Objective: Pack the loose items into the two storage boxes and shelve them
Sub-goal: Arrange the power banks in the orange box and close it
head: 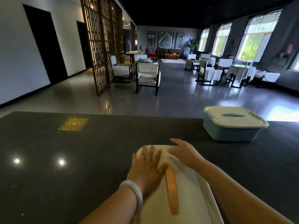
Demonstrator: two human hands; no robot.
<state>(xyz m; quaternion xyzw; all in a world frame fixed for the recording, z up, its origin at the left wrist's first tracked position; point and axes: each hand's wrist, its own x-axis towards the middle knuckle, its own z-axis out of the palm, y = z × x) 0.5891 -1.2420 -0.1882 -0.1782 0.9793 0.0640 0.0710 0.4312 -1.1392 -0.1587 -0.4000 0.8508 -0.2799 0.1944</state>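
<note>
Both our hands lie flat, fingers straight, left hand [146, 168] and right hand [184, 153] pressing the near box's cream lid [186, 191] on the dark counter [80, 159]; blue box [233, 126] lidded, far right.

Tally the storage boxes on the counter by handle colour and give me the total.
Blue-handled storage box, lid on, far right of the counter: 1
Orange-handled storage box, lid on, under the left hand and right hand: 1
Total: 2
</note>
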